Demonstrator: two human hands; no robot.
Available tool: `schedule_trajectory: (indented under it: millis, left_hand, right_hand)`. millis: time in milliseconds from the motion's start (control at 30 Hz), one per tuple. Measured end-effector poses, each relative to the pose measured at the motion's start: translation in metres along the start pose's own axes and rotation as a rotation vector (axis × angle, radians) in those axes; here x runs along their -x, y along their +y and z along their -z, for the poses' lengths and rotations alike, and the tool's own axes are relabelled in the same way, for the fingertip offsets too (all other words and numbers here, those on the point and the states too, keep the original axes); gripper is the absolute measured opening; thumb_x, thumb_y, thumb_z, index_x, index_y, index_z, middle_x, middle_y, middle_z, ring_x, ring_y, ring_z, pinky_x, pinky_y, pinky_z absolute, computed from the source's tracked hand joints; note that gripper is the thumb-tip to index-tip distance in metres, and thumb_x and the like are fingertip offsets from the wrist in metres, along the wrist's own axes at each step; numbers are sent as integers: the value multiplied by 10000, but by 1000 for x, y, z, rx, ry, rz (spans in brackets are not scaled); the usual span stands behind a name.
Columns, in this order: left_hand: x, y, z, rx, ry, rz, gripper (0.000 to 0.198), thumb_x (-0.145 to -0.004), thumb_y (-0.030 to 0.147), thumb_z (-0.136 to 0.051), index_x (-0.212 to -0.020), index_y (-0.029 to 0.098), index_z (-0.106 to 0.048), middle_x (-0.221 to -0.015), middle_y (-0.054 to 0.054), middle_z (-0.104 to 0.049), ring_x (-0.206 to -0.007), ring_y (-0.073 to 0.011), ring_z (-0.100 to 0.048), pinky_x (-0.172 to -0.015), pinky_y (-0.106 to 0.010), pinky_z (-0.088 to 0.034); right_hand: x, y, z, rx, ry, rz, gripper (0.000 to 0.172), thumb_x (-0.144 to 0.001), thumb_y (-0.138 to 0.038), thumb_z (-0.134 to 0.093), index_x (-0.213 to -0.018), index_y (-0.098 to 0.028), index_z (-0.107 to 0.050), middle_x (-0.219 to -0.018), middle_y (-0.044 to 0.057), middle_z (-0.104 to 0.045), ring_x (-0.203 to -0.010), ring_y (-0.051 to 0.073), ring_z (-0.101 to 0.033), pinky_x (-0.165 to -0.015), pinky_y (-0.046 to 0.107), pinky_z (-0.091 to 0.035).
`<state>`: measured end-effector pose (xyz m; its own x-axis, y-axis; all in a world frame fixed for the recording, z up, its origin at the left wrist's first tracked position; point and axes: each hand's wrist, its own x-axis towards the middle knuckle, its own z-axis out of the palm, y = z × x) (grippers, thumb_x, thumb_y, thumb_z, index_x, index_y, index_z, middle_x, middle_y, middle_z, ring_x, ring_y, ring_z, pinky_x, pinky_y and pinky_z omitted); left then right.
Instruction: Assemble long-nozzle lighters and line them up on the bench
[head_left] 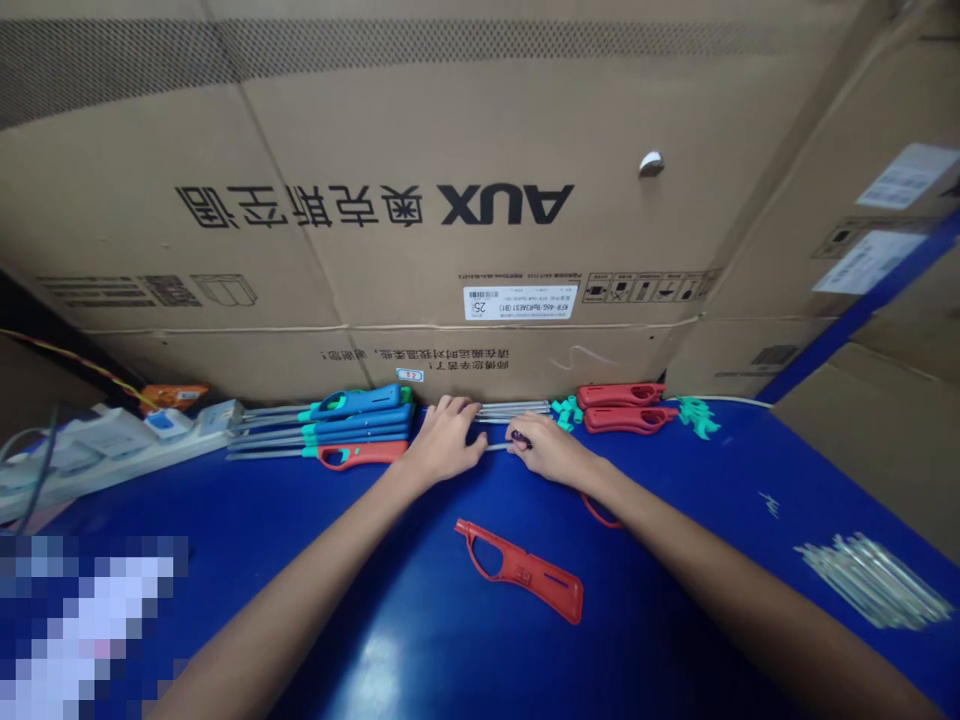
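Note:
My left hand (448,440) reaches over thin metal tubes (516,409) lying at the foot of the cardboard wall. Its fingers are bent forward and the thumb is apart from them. My right hand (553,450) is closed on a thin metal rod (496,447) with a dark end (520,437); the rod sticks out to the left, and most of the dark end is hidden by the fingers. Nearer to me lies a red lighter housing half (525,575). Another red piece (602,510) is partly hidden under my right forearm.
Blue and red long-nosed lighters (360,425) are stacked at left beside a power strip (112,450). Red housing parts (621,408) and green pieces (697,415) lie right of my hands. Wrapped slender parts (874,580) rest at far right. A cardboard wall (420,120) closes off the back.

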<state>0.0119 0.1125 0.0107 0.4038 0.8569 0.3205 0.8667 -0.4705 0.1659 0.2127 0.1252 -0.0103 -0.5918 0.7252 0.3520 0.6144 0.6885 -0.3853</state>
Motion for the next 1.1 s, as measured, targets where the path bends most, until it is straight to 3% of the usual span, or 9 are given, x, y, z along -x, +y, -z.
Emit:
schedule_trajectory:
  millis: [167, 433, 700, 867, 1100]
  left_hand:
    - [-8, 11, -3, -110, -87, -64, 382, -873, 447, -543, -1033, 121, -663, -1066, -167, -629, -1052, -339, -507, -889, -506, -389]
    - [3, 7, -8, -153, -121, -97, 486, -907, 506, -491, -1174, 117, -604, -1128, -169, -602, -1062, -338, -485, -885, -504, -351]
    - [8, -8, -5, -131, -67, -55, 315, -903, 340, -529, -1162, 180, -607, -1137, -133, -611, -1057, -304, -500, -867, -466, -373]
    - [30, -13, 7, -120, -24, -23, 271, -877, 234, -538, -1130, 174, -616, -1113, -135, -635, -1032, -309, -521, -829, -459, -398]
    - [82, -2, 30, 39, 9, -107, 242, -918, 232, -475, -1095, 157, -622, -1060, -112, -652, -973, -266, -561, -836, -428, -445]
  right_hand:
    - [4, -1, 2, 27, -5, -41, 271, -775, 5, -570, -641, -200, -452, -670, -5, -512, -694, 157, -474, -663, 257, -357]
    - [1, 1, -1, 63, -10, -93, 255, -792, -14, -572, -661, -203, -463, -729, 16, -560, -723, 163, -502, -699, 261, -378]
    - [-10, 0, -2, 147, 8, -171, 252, -800, -18, -552, -655, -206, -467, -749, 49, -592, -774, 197, -514, -707, 286, -362]
    - [-12, -1, -3, 178, 0, -178, 247, -796, -16, -524, -654, -210, -467, -749, 58, -591, -775, 211, -508, -709, 301, -360]
    - [-5, -9, 5, 202, -4, -161, 223, -794, -79, -562, -648, -216, -463, -762, 54, -589, -788, 214, -505, -735, 308, -365]
